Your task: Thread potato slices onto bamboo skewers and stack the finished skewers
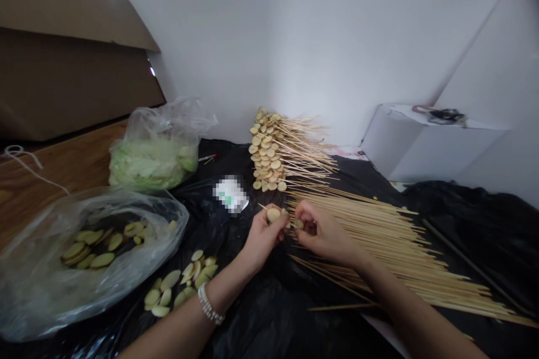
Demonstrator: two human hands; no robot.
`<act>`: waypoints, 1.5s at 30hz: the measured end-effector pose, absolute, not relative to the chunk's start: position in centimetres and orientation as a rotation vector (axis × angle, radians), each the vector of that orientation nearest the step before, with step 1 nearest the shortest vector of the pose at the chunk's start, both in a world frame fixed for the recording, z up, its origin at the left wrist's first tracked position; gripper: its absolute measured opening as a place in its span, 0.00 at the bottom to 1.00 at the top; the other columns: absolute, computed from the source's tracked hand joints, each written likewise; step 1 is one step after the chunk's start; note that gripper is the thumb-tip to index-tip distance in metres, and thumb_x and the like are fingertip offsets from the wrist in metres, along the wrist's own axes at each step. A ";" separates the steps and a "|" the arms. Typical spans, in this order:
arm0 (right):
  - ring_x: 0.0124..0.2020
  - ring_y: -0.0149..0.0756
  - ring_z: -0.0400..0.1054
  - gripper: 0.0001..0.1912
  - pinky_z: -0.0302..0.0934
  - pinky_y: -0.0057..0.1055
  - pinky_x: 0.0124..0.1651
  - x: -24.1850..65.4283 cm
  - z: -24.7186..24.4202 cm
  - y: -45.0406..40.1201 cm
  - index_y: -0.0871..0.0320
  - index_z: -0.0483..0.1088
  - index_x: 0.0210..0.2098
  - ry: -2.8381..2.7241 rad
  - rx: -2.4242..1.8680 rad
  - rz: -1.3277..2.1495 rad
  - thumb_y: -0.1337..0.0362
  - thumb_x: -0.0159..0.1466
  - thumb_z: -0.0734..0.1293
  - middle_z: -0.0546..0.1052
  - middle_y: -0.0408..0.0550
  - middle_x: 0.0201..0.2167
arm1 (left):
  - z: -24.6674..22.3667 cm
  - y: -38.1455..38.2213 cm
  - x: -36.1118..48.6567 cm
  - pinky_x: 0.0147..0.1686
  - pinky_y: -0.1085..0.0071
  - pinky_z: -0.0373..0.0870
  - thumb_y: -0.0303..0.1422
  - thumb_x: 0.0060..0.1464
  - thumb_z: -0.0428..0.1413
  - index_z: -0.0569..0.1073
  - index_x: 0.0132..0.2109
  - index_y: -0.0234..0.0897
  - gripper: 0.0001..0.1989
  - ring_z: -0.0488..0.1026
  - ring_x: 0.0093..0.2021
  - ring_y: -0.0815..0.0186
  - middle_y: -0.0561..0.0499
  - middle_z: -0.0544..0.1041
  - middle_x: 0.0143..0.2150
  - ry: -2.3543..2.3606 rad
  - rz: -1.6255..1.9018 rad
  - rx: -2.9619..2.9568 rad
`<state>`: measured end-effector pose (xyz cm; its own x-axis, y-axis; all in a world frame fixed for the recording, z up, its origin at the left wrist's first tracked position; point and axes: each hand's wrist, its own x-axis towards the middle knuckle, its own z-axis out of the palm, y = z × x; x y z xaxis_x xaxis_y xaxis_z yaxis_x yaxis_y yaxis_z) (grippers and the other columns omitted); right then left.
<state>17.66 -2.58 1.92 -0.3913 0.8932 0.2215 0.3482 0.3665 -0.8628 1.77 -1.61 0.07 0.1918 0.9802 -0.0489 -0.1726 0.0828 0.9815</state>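
My left hand is closed around a thin wooden skewer, its tip pointing up and left past the fingers. Pale potato slices show at that hand's fingertips. Close beside it, my right hand pinches another small potato slice; whether this slice is on the skewer I cannot tell. Under and beyond the right hand lies a wide row of bare skewers. Behind the hands, a stack of skewers threaded with potato slices lies with the slices toward the left.
Loose potato slices lie left of my left forearm. An open plastic bag holds more slices. Behind it stands a bag of pale green cut vegetable. A white packet and a white box are farther back. Black plastic sheeting covers the surface.
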 end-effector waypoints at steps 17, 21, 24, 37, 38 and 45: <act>0.22 0.27 0.57 0.10 0.50 0.26 0.25 18.0 0.7 -1.9 0.55 0.66 0.41 -1.941 -1.127 0.949 0.63 0.59 0.67 0.66 0.36 0.20 | 0.5 -1.4 1.2 0.17 0.78 0.52 0.44 0.46 0.61 0.65 0.31 0.37 0.17 0.59 0.18 0.76 0.58 0.67 0.21 0.995 1.133 1.131; 0.22 0.27 0.58 0.11 0.51 0.25 0.25 18.0 0.6 -1.9 0.55 0.67 0.41 -1.920 -1.115 0.969 0.64 0.58 0.67 0.66 0.36 0.21 | 0.4 -1.4 1.2 0.18 0.78 0.53 0.42 0.43 0.64 0.67 0.31 0.35 0.17 0.60 0.19 0.76 0.58 0.67 0.21 0.992 1.145 1.118; 0.23 0.27 0.59 0.12 0.52 0.25 0.26 17.9 0.8 -2.0 0.55 0.66 0.43 -1.856 -1.078 1.057 0.65 0.59 0.66 0.67 0.37 0.23 | 0.3 -1.5 1.1 0.25 0.77 0.60 0.38 0.39 0.67 0.72 0.36 0.34 0.19 0.67 0.26 0.73 0.54 0.73 0.28 0.937 1.145 1.112; 0.20 0.27 0.65 0.16 0.59 0.25 0.25 18.3 0.2 -1.9 0.55 0.59 0.51 -1.841 -1.074 1.152 0.63 0.63 0.61 0.72 0.40 0.27 | -0.2 -0.3 0.3 0.20 0.81 0.53 0.39 0.38 0.68 0.74 0.33 0.33 0.17 0.57 0.22 0.78 0.57 0.65 0.24 0.835 1.187 0.808; 0.19 0.26 0.64 0.11 0.58 0.24 0.23 18.4 0.1 -1.7 0.56 0.62 0.46 -1.836 -1.096 1.155 0.62 0.64 0.60 0.71 0.39 0.25 | -0.1 -0.1 0.2 0.20 0.81 0.53 0.39 0.37 0.68 0.73 0.33 0.33 0.18 0.58 0.22 0.78 0.57 0.65 0.25 0.830 1.208 0.782; 0.14 0.27 0.65 0.09 0.52 0.20 0.13 17.3 0.0 -1.9 0.55 0.57 0.37 -1.648 -1.098 1.378 0.57 0.64 0.59 0.71 0.36 0.22 | -1.0 -0.6 0.7 0.19 0.81 0.51 0.38 0.41 0.67 0.70 0.30 0.33 0.16 0.55 0.19 0.79 0.58 0.63 0.21 0.805 1.131 0.840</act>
